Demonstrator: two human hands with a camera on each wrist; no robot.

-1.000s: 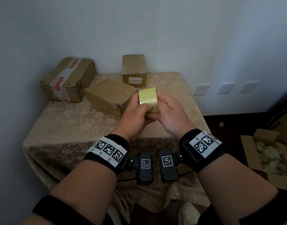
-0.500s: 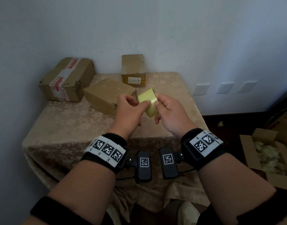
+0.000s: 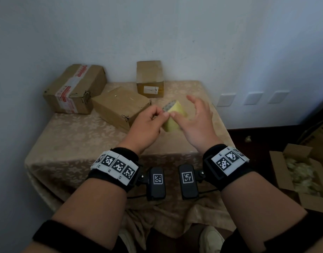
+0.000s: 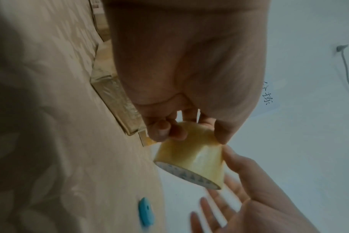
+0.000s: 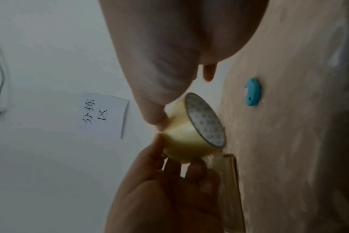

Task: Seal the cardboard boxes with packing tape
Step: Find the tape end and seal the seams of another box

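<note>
Left hand (image 3: 147, 123) grips the tape roll (image 3: 174, 115) above the table's (image 3: 80, 143) front, its axis tilted; right hand (image 3: 197, 121), fingers spread, thumb touching it; nearest box (image 3: 120, 106) lies just left.

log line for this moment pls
stage: finding tape end | left hand: grips tape roll | right hand: open, thumb on roll | boxes: untaped
</note>
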